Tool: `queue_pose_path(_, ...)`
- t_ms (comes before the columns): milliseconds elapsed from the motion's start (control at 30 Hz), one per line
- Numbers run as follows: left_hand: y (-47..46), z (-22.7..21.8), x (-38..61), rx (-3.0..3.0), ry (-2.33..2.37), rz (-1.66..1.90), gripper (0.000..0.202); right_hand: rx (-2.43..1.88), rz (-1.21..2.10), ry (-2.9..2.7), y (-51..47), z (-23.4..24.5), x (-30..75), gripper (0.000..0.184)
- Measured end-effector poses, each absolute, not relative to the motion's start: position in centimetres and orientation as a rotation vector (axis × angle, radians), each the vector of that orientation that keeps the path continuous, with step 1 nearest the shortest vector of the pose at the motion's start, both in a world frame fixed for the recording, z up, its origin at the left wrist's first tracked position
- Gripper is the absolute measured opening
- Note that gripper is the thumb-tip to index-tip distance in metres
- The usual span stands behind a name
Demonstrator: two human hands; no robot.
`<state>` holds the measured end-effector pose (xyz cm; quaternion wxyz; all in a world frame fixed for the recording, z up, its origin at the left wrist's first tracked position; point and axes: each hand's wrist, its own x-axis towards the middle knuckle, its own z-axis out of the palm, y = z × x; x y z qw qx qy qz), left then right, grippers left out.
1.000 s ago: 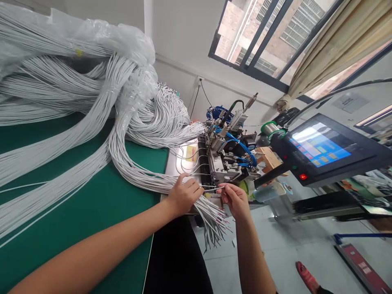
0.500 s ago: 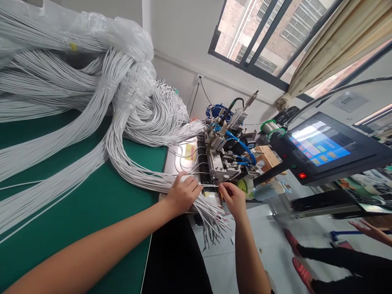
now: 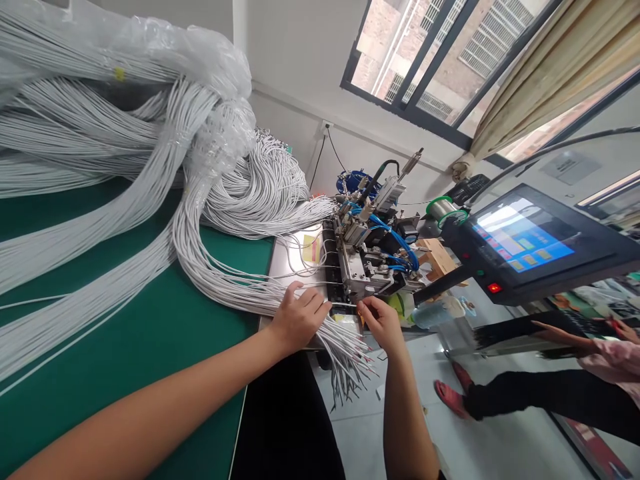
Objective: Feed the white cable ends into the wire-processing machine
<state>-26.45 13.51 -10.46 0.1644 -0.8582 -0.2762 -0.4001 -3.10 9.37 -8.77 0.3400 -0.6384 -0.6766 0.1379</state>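
My left hand (image 3: 301, 315) clasps white cables (image 3: 235, 290) fanning rightward, my right hand (image 3: 383, 323) pinches one wire (image 3: 344, 305) (stretched crosswise between), and plastic wrapping (image 3: 215, 60) left of both encloses more cables (image 3: 85, 57).

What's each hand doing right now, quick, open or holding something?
Left hand: closed over a bundle of white cables.
Right hand: closed, pinching a single white cable.

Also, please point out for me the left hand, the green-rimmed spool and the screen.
Left hand (image 3: 301, 316): head view, back of the hand.
Green-rimmed spool (image 3: 441, 210): head view, its silvery winding.
Screen (image 3: 525, 235): head view, lit display.
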Motion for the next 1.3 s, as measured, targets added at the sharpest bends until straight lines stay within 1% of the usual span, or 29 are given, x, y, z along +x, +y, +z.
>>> queue_pose_path(100, 13.5, -10.4, -26.3, -2.445, -0.823, -1.119, 0.02, -1.637, 0.394, -1.774, 10.2, -9.7, -2.8, 0.029)
queue_pose_path(267, 13.4, -10.4, -26.2, -2.465, -0.906, -1.056, 0.021, -1.548, 0.622, -1.676, 11.4, -11.6, -2.0, 0.03)
queue_pose_path(433, 13.5, -10.6, -26.0, -2.486, -0.988, -1.002, 0.021, -1.48, 0.797, -1.544, 11.7, -12.3, -1.9, 0.029)
queue_pose_path(533, 13.6, -10.7, -25.8, -2.488, -1.012, -0.988, 0.019, -1.455, 0.906, -1.383, 11.7, -12.4, -2.5, 0.032)
queue_pose_path(700, 13.6, -10.9, -25.8, -2.484, -1.016, -0.978, 0.015, -1.42, 1.063, -1.015, 11.7, -12.9, -3.8, 0.03)
queue_pose_path(867, 13.7, -11.1, -25.9, -2.495, -0.982, -0.989, 0.01, -1.431, 1.038, -1.057, 11.3, -13.0, -3.6, 0.034)
queue_pose_path(1067, 13.8, -11.4, -26.0, -2.487, -0.924, -1.001, 0.009, -1.573, 0.693, -1.416, 9.2, -11.5, -2.3, 0.038)
queue_pose_path(1300, 13.8, -11.3, -26.2, -2.539, -0.896, -0.955, 0.014, -1.682, 0.567, -1.495, 5.9, -9.7, -2.0, 0.046)
